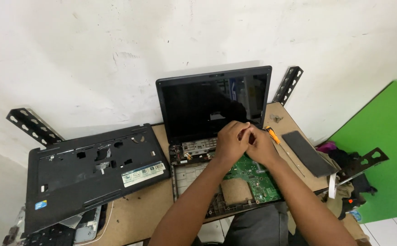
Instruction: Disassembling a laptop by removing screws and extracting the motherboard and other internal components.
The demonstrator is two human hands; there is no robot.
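1. Both hands met over the opened laptop (221, 150): the left hand (231, 141) and right hand (260, 148) had fingers curled together; whether either grip clamped anything, I could not tell.
2. The green circuit board (253, 175) lay bare at 6 o'clock of them, inside the glossy black shell.
3. A matte black cover panel (93, 168) overhung the brown table (139, 209) at 9 o'clock.
4. An orange-handled screwdriver (273, 135) lay at 3 o'clock, with a flat dark slab (308, 152) beyond, near the table's edge.
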